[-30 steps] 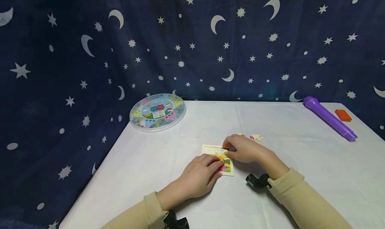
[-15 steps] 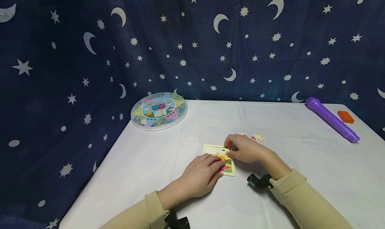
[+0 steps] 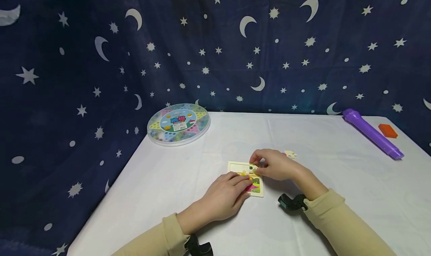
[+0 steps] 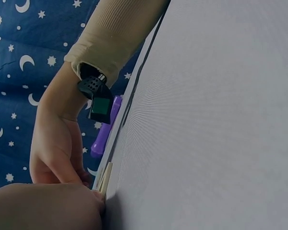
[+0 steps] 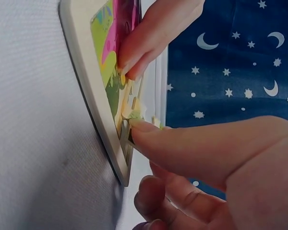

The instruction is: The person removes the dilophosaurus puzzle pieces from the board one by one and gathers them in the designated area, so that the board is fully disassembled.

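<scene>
A small jigsaw tray [image 3: 260, 194] with a cream border lies on the table, pink, green and yellow pieces fitted in its nearer part. Its far left part shows bare backing. My left hand [image 3: 222, 198] rests over the left side, fingertips on the fitted pieces; in the right wrist view they touch the picture [image 5: 105, 50]. At the far right corner, my right hand [image 3: 277, 165] pinches a pale puzzle piece [image 5: 135, 115] between thumb and fingers, close over the tray. The thumb covers much of that piece. Just beyond the right hand lies a loose puzzle piece [image 3: 291, 154].
A round clear-lidded board game box [image 3: 178, 123] sits at the back left of the white-covered table [image 3: 161, 185]. Toward the back right lie a purple microphone-shaped tube [image 3: 372, 134] and an orange block [image 3: 388, 130]. A dark starry cloth [image 3: 222, 35] hangs behind.
My right hand has shifted slightly at the tray's corner, and more of the pinched piece shows. Another loose piece beyond that hand is now hidden behind it. The left hand keeps its place.
</scene>
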{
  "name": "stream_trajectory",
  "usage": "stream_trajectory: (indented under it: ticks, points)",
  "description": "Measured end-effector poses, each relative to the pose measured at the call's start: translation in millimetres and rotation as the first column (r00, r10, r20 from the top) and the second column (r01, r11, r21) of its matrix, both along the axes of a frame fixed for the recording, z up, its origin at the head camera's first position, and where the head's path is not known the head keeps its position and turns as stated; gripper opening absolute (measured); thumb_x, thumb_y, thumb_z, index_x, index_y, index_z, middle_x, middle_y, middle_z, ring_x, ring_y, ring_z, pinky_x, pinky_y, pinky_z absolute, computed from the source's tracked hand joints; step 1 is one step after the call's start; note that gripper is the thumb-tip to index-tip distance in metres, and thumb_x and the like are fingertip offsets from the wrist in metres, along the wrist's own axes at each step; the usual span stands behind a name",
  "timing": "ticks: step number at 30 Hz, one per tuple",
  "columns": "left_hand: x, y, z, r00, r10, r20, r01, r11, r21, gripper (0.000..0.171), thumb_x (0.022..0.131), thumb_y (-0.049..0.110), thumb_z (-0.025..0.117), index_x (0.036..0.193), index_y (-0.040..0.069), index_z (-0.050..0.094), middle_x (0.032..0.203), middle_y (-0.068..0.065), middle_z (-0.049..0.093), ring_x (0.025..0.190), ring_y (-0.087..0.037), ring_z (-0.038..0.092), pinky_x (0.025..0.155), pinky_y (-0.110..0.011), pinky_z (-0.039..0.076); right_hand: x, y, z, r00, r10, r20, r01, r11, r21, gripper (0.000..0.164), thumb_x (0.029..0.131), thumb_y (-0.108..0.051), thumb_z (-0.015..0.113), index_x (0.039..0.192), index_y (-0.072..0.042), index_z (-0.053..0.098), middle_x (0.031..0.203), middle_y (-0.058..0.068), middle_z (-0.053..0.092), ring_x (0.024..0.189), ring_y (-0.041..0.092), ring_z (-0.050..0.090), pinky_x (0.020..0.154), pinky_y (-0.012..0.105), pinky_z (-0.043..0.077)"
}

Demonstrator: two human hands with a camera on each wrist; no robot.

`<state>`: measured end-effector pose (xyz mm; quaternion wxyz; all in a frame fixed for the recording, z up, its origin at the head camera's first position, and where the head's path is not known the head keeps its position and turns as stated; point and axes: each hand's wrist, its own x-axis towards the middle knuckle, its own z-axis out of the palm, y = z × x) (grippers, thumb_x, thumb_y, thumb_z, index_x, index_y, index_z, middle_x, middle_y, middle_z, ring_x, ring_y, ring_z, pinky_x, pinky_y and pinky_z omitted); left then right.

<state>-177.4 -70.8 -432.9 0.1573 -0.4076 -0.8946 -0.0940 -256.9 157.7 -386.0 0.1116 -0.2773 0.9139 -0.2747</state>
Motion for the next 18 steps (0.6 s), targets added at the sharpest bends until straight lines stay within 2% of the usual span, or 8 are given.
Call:
stream_trajectory:
  ticks: [6, 10, 18]
  points:
    - [-0.2, -0.1, -2.2, 1.0, -0.009, -0.023, 0.01, 1.0, 0.024, 0.037, 0.104, 0.033, 0.059, 0.135, 0.014, 0.068, 0.135, 0.0, 0.065, 0.123, -0.016, 0.057, 0.104, -0.035, 0.045, 0.1, 1.9, 0.5, 0.999, -0.013, 0.045, 0.015, 0.999, -0.044, 0.02, 0.093, -0.013, 0.076, 0.109, -0.021, 0.068, 0.097, -0.002, 0.069, 0.077, 0.017, 0.06, 0.066, 0.034, 0.052]
    - [0.0, 0.4, -2.1, 1.0, -0.005, -0.012, 0.006, 1.0, 0.027, 0.037, 0.104, 0.034, 0.059, 0.135, 0.014, 0.068, 0.134, 0.0, 0.065, 0.124, -0.016, 0.057, 0.105, -0.036, 0.045, -1.1, 5.5, -0.5, 0.999, -0.014, 0.038, 0.016, 0.998, -0.066, 0.019, 0.094, -0.014, 0.075, 0.111, -0.02, 0.069, 0.094, -0.003, 0.069, 0.078, 0.017, 0.061, 0.067, 0.034, 0.052]
    - [0.4, 0.5, -1.4, 1.0, -0.003, -0.007, 0.003, 0.999, 0.04, 0.037, 0.104, 0.034, 0.06, 0.135, 0.015, 0.068, 0.133, 0.0, 0.066, 0.124, -0.016, 0.057, 0.104, -0.036, 0.045, -5.6, 11.3, -0.2, 0.995, -0.088, 0.056, 0.093, 0.991, -0.093, 0.019, 0.093, -0.02, 0.076, 0.111, -0.015, 0.071, 0.093, -0.001, 0.067, 0.076, 0.019, 0.057, 0.064, 0.034, 0.049]
